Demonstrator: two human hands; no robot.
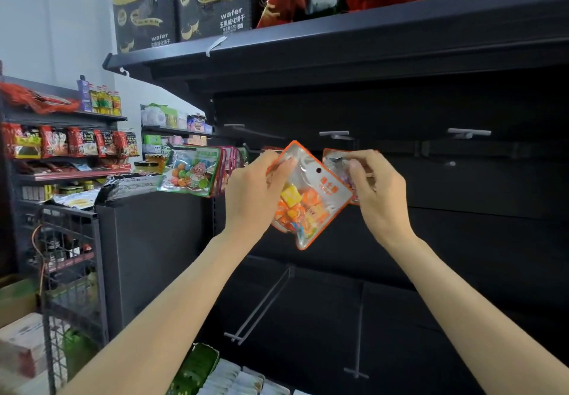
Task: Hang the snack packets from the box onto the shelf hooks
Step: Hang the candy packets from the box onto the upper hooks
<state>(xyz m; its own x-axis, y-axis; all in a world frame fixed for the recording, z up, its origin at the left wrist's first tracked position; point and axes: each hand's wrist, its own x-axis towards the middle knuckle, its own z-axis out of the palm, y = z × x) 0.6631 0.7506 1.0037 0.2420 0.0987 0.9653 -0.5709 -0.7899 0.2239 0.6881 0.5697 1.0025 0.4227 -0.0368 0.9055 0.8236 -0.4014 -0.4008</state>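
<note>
My left hand point(255, 191) grips the orange-edged packet point(311, 197) by its top corner; my right hand point(374, 183) pinches a second packet point(334, 157) behind it. Both sit just below the empty hook point(334, 133). I should level the punched hole point(318, 170), then slide it straight on.

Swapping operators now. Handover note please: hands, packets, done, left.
Left hand: grips the front orange-edged packet, tilted, its hang hole showing.
Right hand: pinches a second orange-edged packet behind it.
Neither is on a hook.
Done: green-edged packets hang on a hook at left.
Left: both held packets; bare hooks and wait just above the hands, more lower down. The box is not clearly in view.
</note>
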